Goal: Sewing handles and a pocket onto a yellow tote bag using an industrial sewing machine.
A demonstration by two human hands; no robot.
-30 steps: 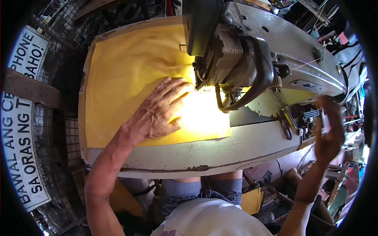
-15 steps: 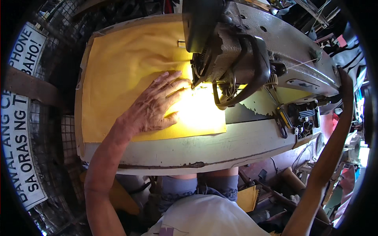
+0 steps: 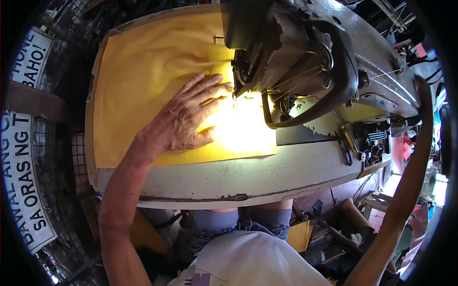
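Yellow sheet (image 3: 152, 88) is lying toward ten o'clock on the pale table (image 3: 205, 183), beneath the left hand (image 3: 186, 119), whose spread fingers are gripping nothing. Between two and three o'clock, the right hand (image 3: 422, 95) is resting at the sewing machine's (image 3: 267, 62) end; I cannot tell its grip.

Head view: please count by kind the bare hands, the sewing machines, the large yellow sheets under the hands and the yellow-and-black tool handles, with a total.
Bare hands (left hand, right hand): 2
Dark metal sewing machine: 1
Large flat yellow sheet: 1
Yellow-and-black tool handle: 1
Total: 5
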